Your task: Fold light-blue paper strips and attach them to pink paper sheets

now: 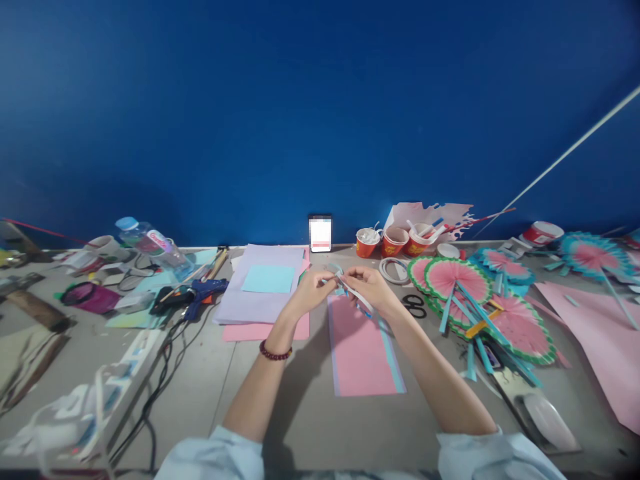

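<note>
So from the head cam, my only view: I had both hands up over the middle of the desk, fingertips almost meeting. Left hand and right hand were both pinching a thin pale strip, nothing let go. Too small to tell exactly where each finger sat on it, and I couldn't make out the bluish bits beside it either.

The strip was right at my fingertips, its longer visible length on the right hand's side, so that hand was closer to most of it. Long axis ran on a slant, with the lower end pointing off to my right and back toward me, under the right palm.

Below that lay the pink sheet, flat on the desk, its far end under the right hand, so that was the nearer hand there too. Its long axis ran from beneath my hands back toward me, near end drifting a touch right. A pale blue edge showed along its right side. Black-handled scissors sat off to the right, apart from both hands.
</note>
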Demonstrator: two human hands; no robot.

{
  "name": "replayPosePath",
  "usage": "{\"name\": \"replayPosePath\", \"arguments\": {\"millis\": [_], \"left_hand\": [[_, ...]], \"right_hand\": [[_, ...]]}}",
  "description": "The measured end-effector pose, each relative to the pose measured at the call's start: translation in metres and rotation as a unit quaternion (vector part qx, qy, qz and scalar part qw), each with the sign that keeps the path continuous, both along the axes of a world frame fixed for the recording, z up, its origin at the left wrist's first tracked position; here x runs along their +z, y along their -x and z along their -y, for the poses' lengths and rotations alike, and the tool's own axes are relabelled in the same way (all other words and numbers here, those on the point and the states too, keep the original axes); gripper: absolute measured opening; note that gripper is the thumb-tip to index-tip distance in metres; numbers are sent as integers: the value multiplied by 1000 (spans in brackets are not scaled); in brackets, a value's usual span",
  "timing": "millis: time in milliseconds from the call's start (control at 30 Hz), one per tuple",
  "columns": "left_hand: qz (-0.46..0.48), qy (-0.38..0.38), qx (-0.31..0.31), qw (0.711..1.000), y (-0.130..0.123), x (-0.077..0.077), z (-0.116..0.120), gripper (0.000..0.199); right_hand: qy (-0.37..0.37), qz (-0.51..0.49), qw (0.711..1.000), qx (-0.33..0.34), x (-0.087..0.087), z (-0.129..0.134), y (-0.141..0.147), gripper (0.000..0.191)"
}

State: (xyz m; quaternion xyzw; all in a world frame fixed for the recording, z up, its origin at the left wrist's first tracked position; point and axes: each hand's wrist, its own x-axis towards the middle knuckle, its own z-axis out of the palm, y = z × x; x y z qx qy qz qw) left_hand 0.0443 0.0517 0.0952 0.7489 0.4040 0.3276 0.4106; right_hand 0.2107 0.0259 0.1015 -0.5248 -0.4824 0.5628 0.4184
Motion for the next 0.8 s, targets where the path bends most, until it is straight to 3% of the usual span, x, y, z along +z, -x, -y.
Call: {"name": "replayPosePath", "arguments": {"millis": [533, 800], "left_hand": [[-4, -6, 2, 1000, 0, -2, 0, 28], [31, 14, 29, 999, -3, -3, 1, 41]], "right_hand": [[-20, 14, 1000, -4, 0, 0, 0, 34], [-36, 12, 999, 3, -10, -2, -2, 32]]}}
